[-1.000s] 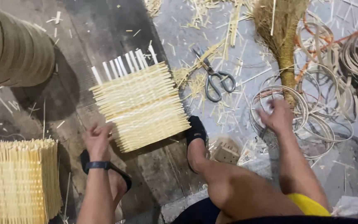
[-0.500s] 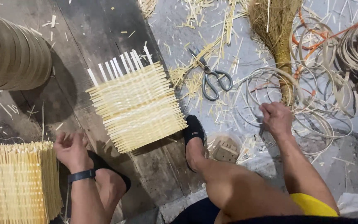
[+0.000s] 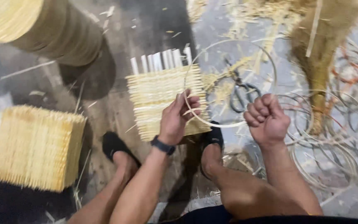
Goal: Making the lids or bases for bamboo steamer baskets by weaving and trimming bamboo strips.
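Note:
Both of my hands hold a thin pale cane ring [image 3: 266, 58] up in front of me. My left hand [image 3: 179, 118], with a dark wristband, pinches the ring's left side. My right hand [image 3: 267, 119] is a closed fist on its lower right part. Under the ring on the floor lies a woven bamboo panel [image 3: 158, 95] with white slats sticking out of its far edge. My two feet in black footwear rest just in front of the panel.
A pair of scissors [image 3: 242, 92] lies on the floor behind the ring. Several loose cane rings [image 3: 332, 157] pile at the right beside a straw bundle [image 3: 320, 54]. A stack of woven panels [image 3: 36, 145] sits at the left, a large roll [image 3: 42, 29] at top left.
My right hand lifted a cane ring out of the pile on the right and brought it to the middle. My left hand rose from beside my foot and took hold of the ring.

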